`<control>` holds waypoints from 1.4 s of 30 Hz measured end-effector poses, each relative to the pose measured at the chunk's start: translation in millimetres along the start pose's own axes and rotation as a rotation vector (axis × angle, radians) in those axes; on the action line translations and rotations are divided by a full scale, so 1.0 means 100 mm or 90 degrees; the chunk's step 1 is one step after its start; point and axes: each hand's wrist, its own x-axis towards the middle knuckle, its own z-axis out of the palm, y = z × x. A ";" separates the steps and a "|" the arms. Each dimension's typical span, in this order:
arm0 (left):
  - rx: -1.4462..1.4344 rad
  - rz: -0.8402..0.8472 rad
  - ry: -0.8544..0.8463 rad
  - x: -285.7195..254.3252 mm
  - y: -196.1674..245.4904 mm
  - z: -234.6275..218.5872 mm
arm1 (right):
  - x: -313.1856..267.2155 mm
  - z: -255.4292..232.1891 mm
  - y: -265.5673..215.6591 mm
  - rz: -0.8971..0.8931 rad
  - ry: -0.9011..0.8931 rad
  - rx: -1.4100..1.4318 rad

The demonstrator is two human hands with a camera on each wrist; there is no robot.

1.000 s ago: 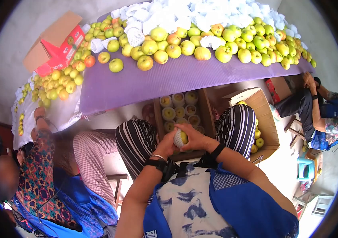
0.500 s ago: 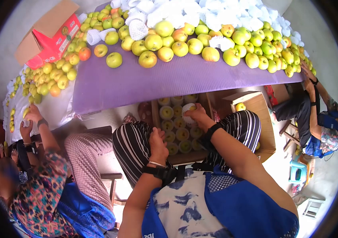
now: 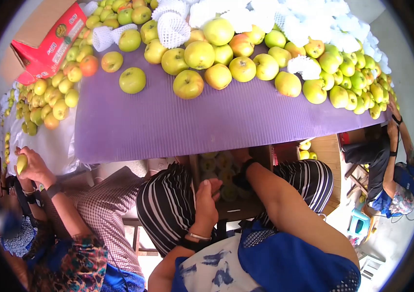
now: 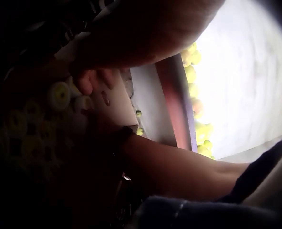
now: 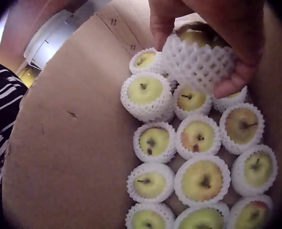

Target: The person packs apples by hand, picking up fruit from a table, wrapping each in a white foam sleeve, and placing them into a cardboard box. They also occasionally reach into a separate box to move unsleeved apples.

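My right hand (image 5: 227, 19) grips an apple in a white foam net (image 5: 198, 62) between thumb and fingers, above the cardboard box (image 5: 60, 129). Inside that box, several apples in foam nets (image 5: 203, 179) sit in rows with their tops showing. From the head view, the tabletop edge covers most of this hand. My left hand (image 3: 207, 207) is beside my left knee at the near side of the box, its fingers fairly straight and nothing in it. It looms large and dark across the top of the left wrist view.
A purple-covered table (image 3: 177, 124) overhangs the box, with loose apples (image 3: 199, 55) and white foam nets (image 3: 174, 30) heaped on it. A red carton (image 3: 51, 41) stands at the left. Another carton (image 3: 327, 153) is beside my right knee. People sit on both sides; the left one's hand (image 3: 36, 168) holds an apple.
Both hands came apart; the right carried the netted apple forward into the box, beneath the table edge. The left stayed back near the knee. My head view shifted closer to the table.
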 end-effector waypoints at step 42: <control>0.085 -0.021 -0.082 -0.02 0.08 0.05 | -0.16 0.04 -0.20 0.176 -0.239 0.095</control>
